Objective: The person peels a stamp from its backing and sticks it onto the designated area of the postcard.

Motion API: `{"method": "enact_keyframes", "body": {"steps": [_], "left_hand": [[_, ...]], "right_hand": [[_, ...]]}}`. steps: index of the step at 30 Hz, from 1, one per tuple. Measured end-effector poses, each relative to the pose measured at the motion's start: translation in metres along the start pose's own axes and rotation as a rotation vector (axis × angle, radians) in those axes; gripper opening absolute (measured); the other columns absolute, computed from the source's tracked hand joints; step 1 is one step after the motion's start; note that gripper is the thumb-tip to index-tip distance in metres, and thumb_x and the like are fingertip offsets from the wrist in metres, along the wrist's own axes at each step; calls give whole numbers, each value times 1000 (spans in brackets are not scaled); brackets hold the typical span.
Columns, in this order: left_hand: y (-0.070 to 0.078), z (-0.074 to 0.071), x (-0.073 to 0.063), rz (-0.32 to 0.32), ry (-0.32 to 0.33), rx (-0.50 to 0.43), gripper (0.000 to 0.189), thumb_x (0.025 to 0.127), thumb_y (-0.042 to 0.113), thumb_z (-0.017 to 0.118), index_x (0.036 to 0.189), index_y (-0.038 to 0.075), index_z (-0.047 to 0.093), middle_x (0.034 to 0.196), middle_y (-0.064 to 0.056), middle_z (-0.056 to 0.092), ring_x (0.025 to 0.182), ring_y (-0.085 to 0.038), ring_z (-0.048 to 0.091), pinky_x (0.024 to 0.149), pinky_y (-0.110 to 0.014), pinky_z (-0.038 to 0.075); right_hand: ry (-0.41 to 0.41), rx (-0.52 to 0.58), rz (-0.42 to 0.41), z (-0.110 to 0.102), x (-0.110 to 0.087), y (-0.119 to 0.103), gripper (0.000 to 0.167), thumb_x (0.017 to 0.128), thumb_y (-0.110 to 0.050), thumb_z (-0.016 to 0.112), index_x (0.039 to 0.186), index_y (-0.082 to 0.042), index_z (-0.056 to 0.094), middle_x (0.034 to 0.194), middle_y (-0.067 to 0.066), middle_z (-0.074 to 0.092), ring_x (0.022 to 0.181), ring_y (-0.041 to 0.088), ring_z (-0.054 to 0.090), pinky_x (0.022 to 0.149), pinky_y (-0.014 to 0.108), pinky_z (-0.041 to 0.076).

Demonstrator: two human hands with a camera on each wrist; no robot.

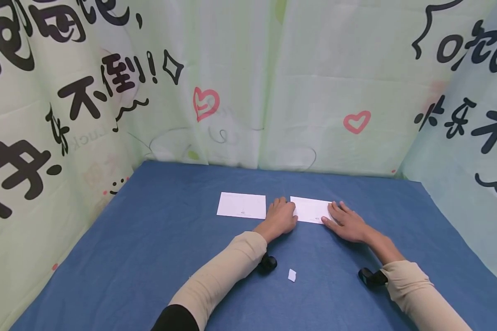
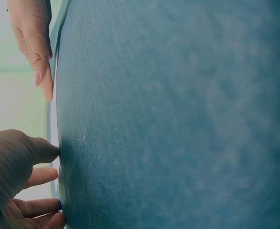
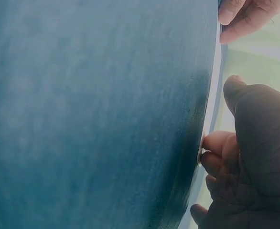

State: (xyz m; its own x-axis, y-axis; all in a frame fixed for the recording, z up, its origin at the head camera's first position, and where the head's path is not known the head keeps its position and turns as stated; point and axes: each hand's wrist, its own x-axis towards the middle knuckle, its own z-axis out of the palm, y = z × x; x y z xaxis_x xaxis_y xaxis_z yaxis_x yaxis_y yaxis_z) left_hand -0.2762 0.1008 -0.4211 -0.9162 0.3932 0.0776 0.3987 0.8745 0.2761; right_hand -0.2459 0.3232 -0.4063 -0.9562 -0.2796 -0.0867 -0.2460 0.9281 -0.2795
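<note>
Two white rectangular cards lie flat on the blue cloth: a left card [image 1: 241, 205] and a right card [image 1: 312, 210], each with a small dark mark near its lower edge. My left hand [image 1: 281, 216] is between them, its fingertips down at the left end of the right card. Over that card's other end my right hand [image 1: 349, 224] rests with fingers spread and fairly straight. In the left wrist view, the left thumb and fingers [image 2: 42, 208] reach the surface. The right wrist view has the right fingertips [image 3: 215, 143] touching the card's thin edge.
A small white scrap [image 1: 291, 275] lies nearer me on the blue cloth [image 1: 149, 257], between the forearms. Pale curtains [image 1: 306, 92] with dark writing and pink hearts stand behind the table and along both sides. Black wrist devices [image 1: 268, 263] sit under the sleeves.
</note>
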Motion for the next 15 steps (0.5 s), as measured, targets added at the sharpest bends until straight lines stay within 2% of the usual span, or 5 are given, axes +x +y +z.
{"method": "enact_keyframes", "body": {"steps": [9, 15], "left_hand": [[1, 2, 0, 1, 0, 14, 24, 103, 31, 61, 113, 13, 73, 114, -8, 63, 107, -21, 55, 96, -36, 47], [0, 2, 1, 1, 11, 28, 23, 103, 31, 61, 112, 14, 73, 112, -8, 63, 106, -21, 55, 95, -36, 47]], "right_hand": [[15, -10, -10, 1, -5, 2, 74, 107, -46, 46, 152, 11, 34, 158, 37, 26, 147, 59, 14, 114, 73, 17], [15, 36, -11, 0, -5, 1, 77, 107, -49, 45, 153, 11, 32, 158, 37, 24, 147, 59, 12, 114, 73, 13]]}}
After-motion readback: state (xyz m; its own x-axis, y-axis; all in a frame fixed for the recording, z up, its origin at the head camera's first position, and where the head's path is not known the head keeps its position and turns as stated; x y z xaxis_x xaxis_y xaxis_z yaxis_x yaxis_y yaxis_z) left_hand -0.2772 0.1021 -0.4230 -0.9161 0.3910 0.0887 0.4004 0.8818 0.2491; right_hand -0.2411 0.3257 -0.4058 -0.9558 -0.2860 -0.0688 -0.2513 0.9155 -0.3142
